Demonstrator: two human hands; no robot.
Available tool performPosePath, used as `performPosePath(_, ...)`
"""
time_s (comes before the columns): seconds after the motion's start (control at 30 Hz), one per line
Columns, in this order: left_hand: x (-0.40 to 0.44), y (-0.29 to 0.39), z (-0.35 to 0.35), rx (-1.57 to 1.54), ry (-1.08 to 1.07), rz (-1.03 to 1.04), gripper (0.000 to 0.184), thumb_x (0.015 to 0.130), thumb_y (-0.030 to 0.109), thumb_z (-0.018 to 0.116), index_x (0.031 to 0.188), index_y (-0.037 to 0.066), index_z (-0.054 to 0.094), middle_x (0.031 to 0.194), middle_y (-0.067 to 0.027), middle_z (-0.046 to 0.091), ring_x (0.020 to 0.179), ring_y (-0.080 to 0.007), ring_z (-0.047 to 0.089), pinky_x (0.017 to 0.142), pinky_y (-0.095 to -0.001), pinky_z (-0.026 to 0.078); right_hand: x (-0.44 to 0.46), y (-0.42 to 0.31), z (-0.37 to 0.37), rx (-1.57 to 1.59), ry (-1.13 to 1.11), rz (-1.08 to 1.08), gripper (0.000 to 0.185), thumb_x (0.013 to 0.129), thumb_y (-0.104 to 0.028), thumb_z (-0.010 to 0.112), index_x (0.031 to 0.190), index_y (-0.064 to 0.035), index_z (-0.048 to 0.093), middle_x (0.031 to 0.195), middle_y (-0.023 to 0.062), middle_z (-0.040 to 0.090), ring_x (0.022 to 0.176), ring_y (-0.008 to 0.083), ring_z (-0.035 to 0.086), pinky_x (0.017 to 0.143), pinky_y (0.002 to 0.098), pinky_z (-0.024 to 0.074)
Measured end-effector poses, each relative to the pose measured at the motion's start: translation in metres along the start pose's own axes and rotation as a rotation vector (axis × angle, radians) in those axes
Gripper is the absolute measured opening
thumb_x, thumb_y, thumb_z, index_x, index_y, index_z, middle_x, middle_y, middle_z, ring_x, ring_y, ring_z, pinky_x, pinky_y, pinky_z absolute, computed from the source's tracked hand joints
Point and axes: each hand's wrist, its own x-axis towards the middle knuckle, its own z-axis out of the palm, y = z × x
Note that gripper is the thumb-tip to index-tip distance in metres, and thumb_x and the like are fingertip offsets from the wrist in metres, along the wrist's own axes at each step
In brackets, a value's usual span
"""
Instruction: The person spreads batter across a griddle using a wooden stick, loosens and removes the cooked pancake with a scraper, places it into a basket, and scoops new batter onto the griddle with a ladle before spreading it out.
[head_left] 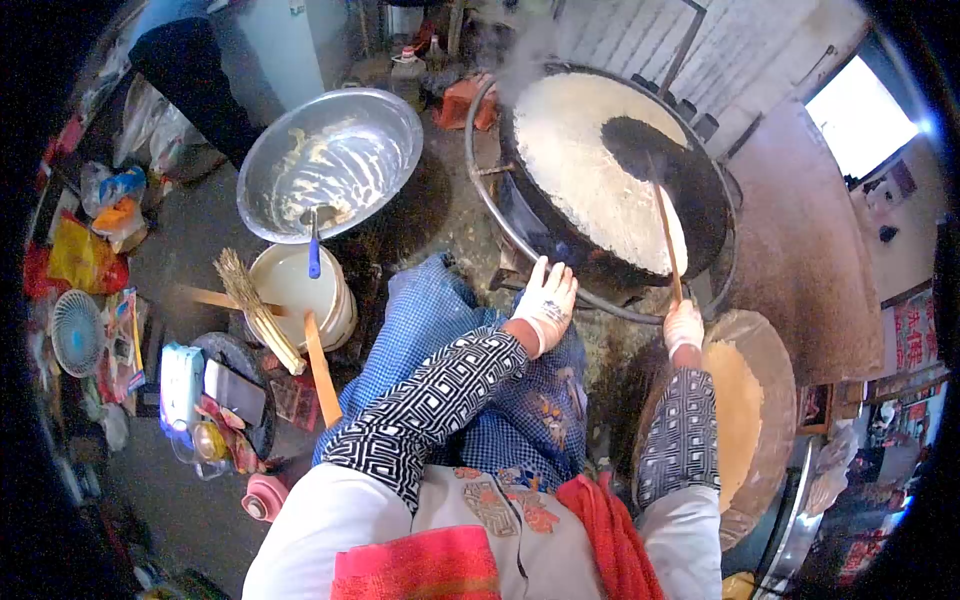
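Note:
My right hand [684, 326], in a white glove, is closed round the lower end of a long thin wooden stick [667, 235]. The stick's far end lies over a large round black griddle [712, 205]. Pale batter [570, 150] coats much of the griddle, leaving dark bare patches towards the right; steam rises at its back left. My left hand [547, 305], gloved too, holds nothing. Its fingers are stretched out at the metal ring [482, 185] around the griddle; whether they touch it, I cannot tell.
At the left stand a metal basin [390, 130] smeared with batter and a white bucket [343, 312]. A blue-handled utensil [314, 258] hangs over the basin's edge. A straw brush [250, 295] rests across the bucket. Right of my knees, a round tray [775, 400] holds tan flatbread [735, 425].

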Motion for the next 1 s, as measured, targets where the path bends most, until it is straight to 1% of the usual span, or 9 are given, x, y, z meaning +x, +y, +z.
performPosePath(0.1, -0.002, -0.007, -0.011, 0.094, -0.018, -0.002, 0.045, 0.095, 0.014, 0.036, 0.135, 0.000, 0.048, 0.143, -0.0143, 0.048, 0.138, -0.0289, 0.037, 0.116, -0.0591, 0.015, -0.018, -0.028, -0.036, 0.009, -0.016, -0.085, 0.033, 0.098, -0.034, 0.046, 0.099, -0.0026, 0.057, 0.087, 0.0289, 0.066, 0.084, 0.0469, 0.064, 0.076, 0.0539, 0.0501)
performPosePath(0.17, 0.000, -0.013, -0.020, 0.106, -0.158, 0.008, 0.051, 0.096, 0.015, 0.037, 0.144, -0.001, 0.038, 0.150, -0.0150, 0.039, 0.141, -0.0303, 0.032, 0.117, -0.0582, 0.010, -0.011, -0.007, 0.002, -0.095, -0.043, -0.090, 0.029, 0.097, -0.031, 0.046, 0.100, -0.0040, 0.056, 0.082, 0.0256, 0.066, 0.078, 0.0438, 0.065, 0.070, 0.0529, 0.0508)
performPosePath(0.57, -0.005, -0.046, -0.005, 0.120, 0.042, -0.018, 0.042, 0.094, 0.013, 0.039, 0.131, -0.001, 0.051, 0.138, -0.0160, 0.051, 0.134, -0.0304, 0.042, 0.115, -0.0602, 0.016, 0.001, 0.015, 0.008, -0.024, 0.048, 0.002, 0.031, 0.097, -0.034, 0.047, 0.095, -0.0051, 0.057, 0.084, 0.0267, 0.066, 0.079, 0.0448, 0.064, 0.072, 0.0552, 0.0506)
performPosePath(0.67, -0.004, -0.057, 0.006, 0.067, 0.144, -0.020, 0.038, 0.091, 0.011, 0.041, 0.125, 0.000, 0.055, 0.129, -0.0158, 0.056, 0.127, -0.0306, 0.046, 0.113, -0.0596, 0.020, -0.016, -0.013, -0.020, 0.055, -0.037, -0.159, 0.028, 0.096, -0.031, 0.048, 0.096, -0.0046, 0.057, 0.082, 0.0248, 0.067, 0.077, 0.0453, 0.064, 0.069, 0.0555, 0.0509)
performPosePath(0.73, 0.006, -0.068, 0.013, 0.057, 0.171, -0.060, 0.024, 0.083, 0.013, 0.049, 0.103, 0.006, 0.060, 0.104, -0.0117, 0.059, 0.109, -0.0289, 0.052, 0.102, -0.0549, 0.033, -0.033, -0.018, -0.020, 0.087, -0.100, -0.140, 0.027, 0.095, -0.029, 0.047, 0.096, -0.0041, 0.058, 0.083, 0.0243, 0.067, 0.078, 0.0452, 0.064, 0.070, 0.0551, 0.0512)
performPosePath(0.8, 0.004, -0.071, -0.008, -0.061, 0.122, -0.055, 0.027, 0.077, 0.015, 0.059, 0.103, 0.009, 0.061, 0.111, -0.0111, 0.059, 0.112, -0.0293, 0.053, 0.102, -0.0555, 0.031, -0.023, 0.002, -0.008, 0.187, -0.116, 0.041, 0.028, 0.094, -0.026, 0.046, 0.096, -0.0036, 0.063, 0.083, 0.0237, 0.068, 0.077, 0.0440, 0.065, 0.070, 0.0536, 0.0524)
performPosePath(0.87, 0.007, -0.074, -0.019, -0.069, -0.005, -0.039, 0.046, 0.078, 0.025, 0.066, 0.120, 0.008, 0.058, 0.128, -0.0114, 0.056, 0.127, -0.0292, 0.046, 0.108, -0.0592, 0.023, -0.006, 0.021, 0.006, 0.137, -0.033, -0.161, 0.029, 0.091, -0.021, 0.046, 0.093, -0.0002, 0.066, 0.087, 0.0226, 0.069, 0.078, 0.0397, 0.068, 0.068, 0.0488, 0.0553)
performPosePath(0.9, 0.004, -0.076, -0.019, -0.043, -0.036, -0.068, 0.053, 0.080, 0.026, 0.064, 0.128, 0.007, 0.052, 0.136, -0.0130, 0.052, 0.132, -0.0291, 0.041, 0.111, -0.0600, 0.018, -0.020, -0.011, -0.035, 0.191, -0.057, 0.013, 0.029, 0.090, -0.019, 0.045, 0.087, 0.0005, 0.066, 0.085, 0.0219, 0.069, 0.075, 0.0368, 0.069, 0.067, 0.0473, 0.0560)
performPosePath(1.0, 0.005, -0.086, -0.003, 0.042, -0.034, -0.071, 0.050, 0.086, 0.026, 0.056, 0.131, 0.005, 0.051, 0.140, -0.0140, 0.050, 0.136, -0.0293, 0.038, 0.114, -0.0598, 0.012, -0.031, -0.018, -0.023, 0.099, -0.057, -0.132, 0.031, 0.094, -0.029, 0.048, 0.097, 0.0002, 0.058, 0.077, 0.0192, 0.069, 0.075, 0.0352, 0.069, 0.067, 0.0477, 0.0548)
